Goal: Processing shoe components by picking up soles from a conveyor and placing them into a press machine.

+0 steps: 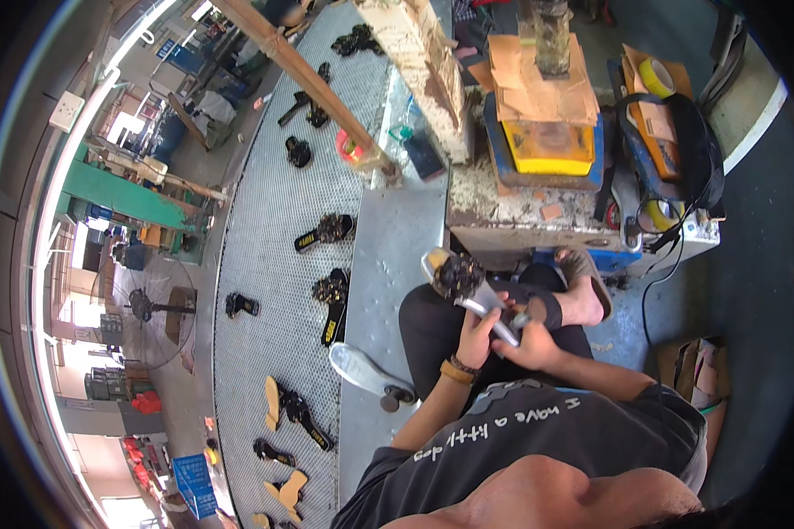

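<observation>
Over my lap I hold a sandal (pixel 457 275) with a black, gold-flecked ruffled upper and a long silvery-grey body, which looks like a shoe last. My left hand (pixel 476 337) is closed around its middle. At its heel end my right hand (pixel 529 346) is closed too, beside a small greyish knob partly hidden by the fingers. The sandal's toe points up and left. Near my left forearm, a bare grey shoe last (pixel 369 372) with a dark round knob lies on the metal ledge (pixel 388 256).
Left of the ledge runs a mesh conveyor (pixel 269 220) carrying several black sandals (pixel 331 300) and tan soles (pixel 273 404). Ahead stands a worn machine with a yellow block (pixel 551 145) and cardboard on it. A phone (pixel 423 157) lies beside its post. A black cable (pixel 657 291) hangs at right.
</observation>
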